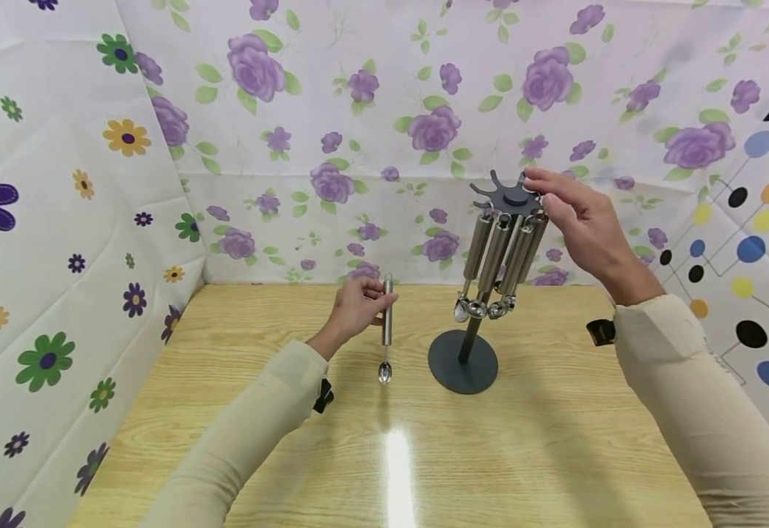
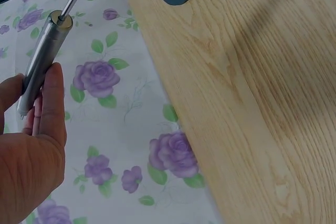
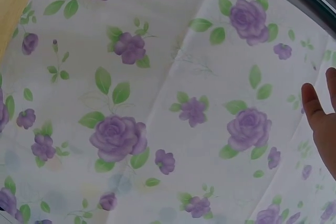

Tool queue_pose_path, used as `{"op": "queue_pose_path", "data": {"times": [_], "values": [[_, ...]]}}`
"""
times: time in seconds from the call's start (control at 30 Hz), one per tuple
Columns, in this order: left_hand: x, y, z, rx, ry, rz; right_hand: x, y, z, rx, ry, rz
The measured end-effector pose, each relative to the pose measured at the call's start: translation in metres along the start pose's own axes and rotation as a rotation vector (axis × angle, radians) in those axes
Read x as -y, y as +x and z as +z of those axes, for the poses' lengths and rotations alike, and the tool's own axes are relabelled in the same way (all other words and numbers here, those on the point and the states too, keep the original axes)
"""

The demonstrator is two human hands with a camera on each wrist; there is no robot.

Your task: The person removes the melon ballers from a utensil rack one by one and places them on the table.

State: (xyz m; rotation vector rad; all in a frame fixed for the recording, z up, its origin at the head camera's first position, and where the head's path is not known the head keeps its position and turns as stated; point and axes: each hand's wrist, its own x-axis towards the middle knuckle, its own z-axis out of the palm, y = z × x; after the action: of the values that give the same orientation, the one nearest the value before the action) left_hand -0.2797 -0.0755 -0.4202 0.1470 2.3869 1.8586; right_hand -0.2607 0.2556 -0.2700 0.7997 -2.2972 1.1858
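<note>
Head view. Left hand (image 1: 356, 304), one: thumb and fingers pinching the steel handle of one spoon (image 1: 387, 323). Spoon upright, bowl down, above the table (image 1: 530, 455), left of the stand. Right hand (image 1: 585, 224), one: fingers extended, thumb apart, at the hooked top of the stand; whether they touch it cannot be told. Stand (image 1: 472, 337), one, dark, with one round base (image 1: 450, 363). Hanging utensils (image 1: 498, 257), at least four, steel-handled, heads down, below the right fingertips.

Left wrist view. Spoon, one: handle lying between thumb and fingers, its neck extending beyond them toward the top edge. Base, one, partly in frame.

Right wrist view. Right hand, cropped at the edge: two digits visible, straight and spread, before the floral cloth (image 3: 173, 77).
</note>
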Motion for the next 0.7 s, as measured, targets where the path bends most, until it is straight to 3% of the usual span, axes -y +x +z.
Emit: {"op": "queue_pose_path", "data": {"times": [0.23, 0.47, 0.7], "values": [[0.005, 0.002, -0.003, -0.005, 0.016, -0.015, 0.005, 0.002, 0.0, 0.115, -0.039, 0.036], [0.018, 0.004, 0.004, 0.003, 0.044, -0.06, -0.003, 0.0, 0.004, 0.04, -0.089, -0.033], [0.035, 0.005, 0.015, 0.021, 0.074, -0.097, -0.006, 0.0, 0.004, -0.011, -0.084, -0.051]]}}
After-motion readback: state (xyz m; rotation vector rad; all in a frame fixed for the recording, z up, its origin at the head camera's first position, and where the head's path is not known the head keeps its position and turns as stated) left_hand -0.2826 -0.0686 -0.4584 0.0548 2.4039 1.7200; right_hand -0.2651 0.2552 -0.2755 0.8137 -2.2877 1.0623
